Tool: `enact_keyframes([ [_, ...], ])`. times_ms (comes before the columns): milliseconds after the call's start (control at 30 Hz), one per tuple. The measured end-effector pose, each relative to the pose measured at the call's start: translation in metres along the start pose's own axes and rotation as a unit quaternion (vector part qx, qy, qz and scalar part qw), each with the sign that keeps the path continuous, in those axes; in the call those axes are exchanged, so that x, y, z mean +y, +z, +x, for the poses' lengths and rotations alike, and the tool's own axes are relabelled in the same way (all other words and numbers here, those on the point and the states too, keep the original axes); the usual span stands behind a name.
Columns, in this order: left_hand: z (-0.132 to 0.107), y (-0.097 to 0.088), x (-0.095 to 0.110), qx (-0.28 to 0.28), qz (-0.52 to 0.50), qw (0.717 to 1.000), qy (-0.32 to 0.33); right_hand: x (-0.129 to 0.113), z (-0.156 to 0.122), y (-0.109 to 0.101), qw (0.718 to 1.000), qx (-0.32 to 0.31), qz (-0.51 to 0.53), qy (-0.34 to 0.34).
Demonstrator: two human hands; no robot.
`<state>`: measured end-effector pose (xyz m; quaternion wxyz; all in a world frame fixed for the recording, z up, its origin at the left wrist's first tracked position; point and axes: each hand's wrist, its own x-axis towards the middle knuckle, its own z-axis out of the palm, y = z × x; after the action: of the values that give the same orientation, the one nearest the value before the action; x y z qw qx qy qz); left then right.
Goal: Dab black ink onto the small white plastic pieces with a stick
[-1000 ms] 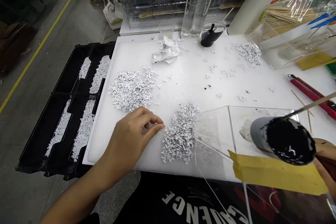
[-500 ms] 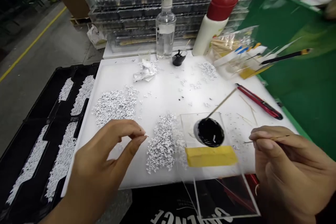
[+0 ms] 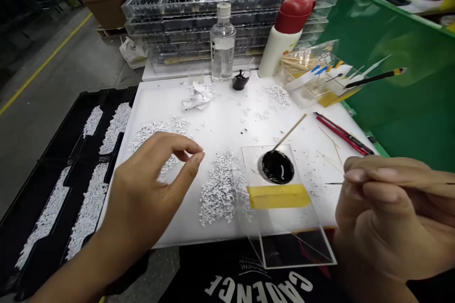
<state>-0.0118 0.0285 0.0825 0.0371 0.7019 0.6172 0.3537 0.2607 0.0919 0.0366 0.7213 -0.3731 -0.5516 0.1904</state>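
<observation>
My left hand (image 3: 152,184) hovers over the white board (image 3: 227,137), between two heaps of tiny white cut pieces (image 3: 217,194). Its thumb and forefinger nearly meet, and I cannot tell whether a tiny piece lies between them. My right hand (image 3: 377,208) pinches a thin wooden stick (image 3: 336,183) with a pointed tip. On a clear acrylic sheet (image 3: 284,218) sits a pool of black paint (image 3: 277,167), with a wooden stick (image 3: 289,131) resting in it. A strip of yellow tape (image 3: 279,195) runs across the sheet.
A black tray (image 3: 67,189) with rows of white pieces lies left of the board. Stacked clear trays (image 3: 227,23), a clear bottle (image 3: 222,42), a red-capped white bottle (image 3: 289,33) and a small black cup (image 3: 240,80) stand behind. A red utility knife (image 3: 343,135) lies right.
The view has swung up from the close, low framing. My right hand with its thin stick has come into view at the right, and my left hand has risen off the board.
</observation>
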Motion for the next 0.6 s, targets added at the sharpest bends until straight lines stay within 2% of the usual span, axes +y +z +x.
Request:
enact_keyframes([
  [133, -0.008, 0.012, -0.022, -0.100, -0.017, 0.994, -0.033, 0.021, -0.004, 0.006, 0.999, -0.002, 0.051, -0.013],
  [233, -0.014, 0.023, -0.029, -0.158, -0.051, 0.984, -0.071, 0.030, -0.007, 0.010, 0.998, -0.010, 0.064, -0.004],
  [400, -0.019, 0.037, -0.029, -0.194, -0.087, 0.974, -0.083, 0.031, -0.009, 0.012, 0.998, -0.016, 0.064, 0.006],
  [600, -0.022, 0.041, -0.027, -0.217, -0.127, 0.962, -0.104, 0.031, -0.011, 0.012, 0.998, -0.027, 0.051, 0.021],
])
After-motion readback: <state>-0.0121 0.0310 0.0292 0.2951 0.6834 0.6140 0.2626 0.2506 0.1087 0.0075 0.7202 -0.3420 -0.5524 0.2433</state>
